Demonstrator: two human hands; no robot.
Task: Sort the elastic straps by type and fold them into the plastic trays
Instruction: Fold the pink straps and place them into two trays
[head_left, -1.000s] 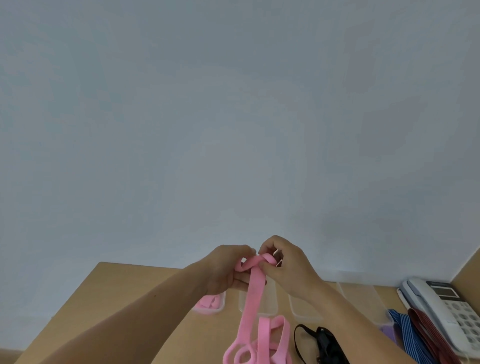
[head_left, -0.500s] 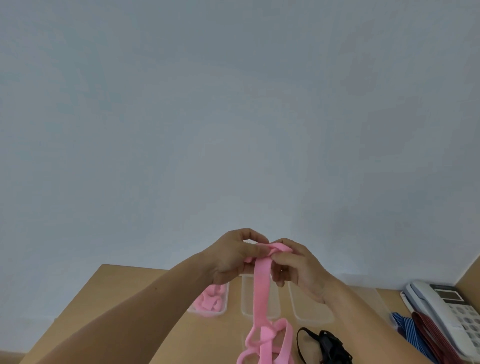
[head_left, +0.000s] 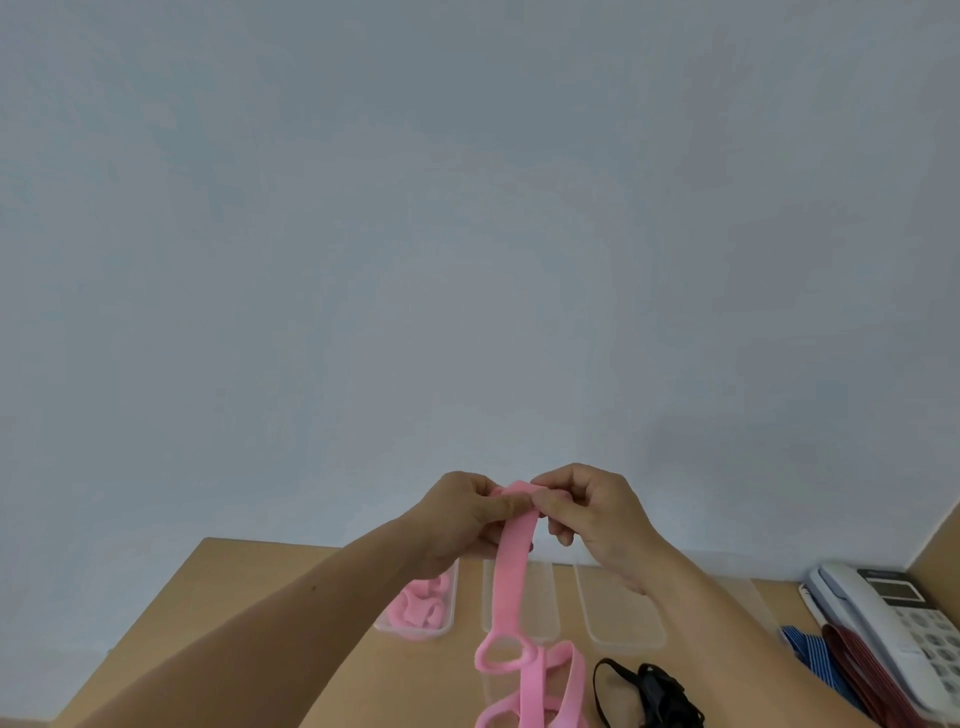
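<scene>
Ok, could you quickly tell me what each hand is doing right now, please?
Left hand: pinches the top of the pink strap.
Right hand: pinches the same top end.

Soft, even, cool indoor light, no glare, faint shadows on the wall (head_left: 467, 234), wide-angle bending toward the edges, slightly soft focus overall

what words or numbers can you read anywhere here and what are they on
No text here can be read.
telephone display: too blurred to read, if it shows anything.
keypad: key marks too small and blurred to read.
pink strap: no print visible.
</scene>
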